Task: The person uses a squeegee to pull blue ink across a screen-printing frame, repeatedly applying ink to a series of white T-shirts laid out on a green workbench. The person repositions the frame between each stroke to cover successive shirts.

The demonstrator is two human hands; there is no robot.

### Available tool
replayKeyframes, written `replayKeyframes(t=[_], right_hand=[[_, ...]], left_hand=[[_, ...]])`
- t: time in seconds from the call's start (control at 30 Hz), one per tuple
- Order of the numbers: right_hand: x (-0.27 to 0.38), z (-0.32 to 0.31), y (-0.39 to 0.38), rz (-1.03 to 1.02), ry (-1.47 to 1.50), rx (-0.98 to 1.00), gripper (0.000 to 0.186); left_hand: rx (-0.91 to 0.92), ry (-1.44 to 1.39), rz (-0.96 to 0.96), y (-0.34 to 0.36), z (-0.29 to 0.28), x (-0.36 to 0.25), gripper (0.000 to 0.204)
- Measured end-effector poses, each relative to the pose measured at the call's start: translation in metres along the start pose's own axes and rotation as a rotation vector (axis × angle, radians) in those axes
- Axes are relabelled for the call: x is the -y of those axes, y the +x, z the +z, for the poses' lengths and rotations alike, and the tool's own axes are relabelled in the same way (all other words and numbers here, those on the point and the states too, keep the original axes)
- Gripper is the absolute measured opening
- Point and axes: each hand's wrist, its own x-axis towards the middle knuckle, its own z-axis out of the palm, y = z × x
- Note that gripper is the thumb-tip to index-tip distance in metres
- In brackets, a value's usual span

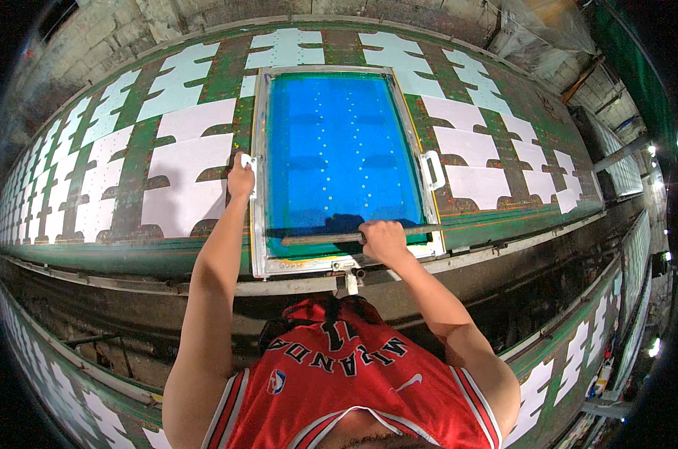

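A screen printing frame (259,112) with a blue mesh (339,150) lies flat on a long green table in front of me. Two lines of pale dots run down the mesh. My left hand (241,178) is closed round the white handle at the frame's left side. Near the mesh's front end, my right hand (384,241) grips a long squeegee (316,239) that lies crosswise over the screen. Dark ink or shadow shows just behind the squeegee. On the frame's right side, another white handle (433,170) has no hand on it.
White cut fabric pieces (180,183) lie in rows on the green table (133,191), left and right of the frame. Some far pieces (183,75) look pale blue. A metal rail (294,286) runs along the near edge. Another table with similar pieces (537,393) stands behind me.
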Motion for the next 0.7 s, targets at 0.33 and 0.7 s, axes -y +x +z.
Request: replayKeyframes(t=[0.33,0.7], right_hand=[[-0.005,-0.011,-0.012,-0.007,0.011,0.053,0.023],[-0.001,0.041,-0.044,-0.244,-0.061,-0.373,0.032]], left_hand=[[-0.012,-0.082,0.033,0.003,0.004,0.008,0.052],[-0.014,-0.104,0.029,0.004,0.005,0.008,0.051]])
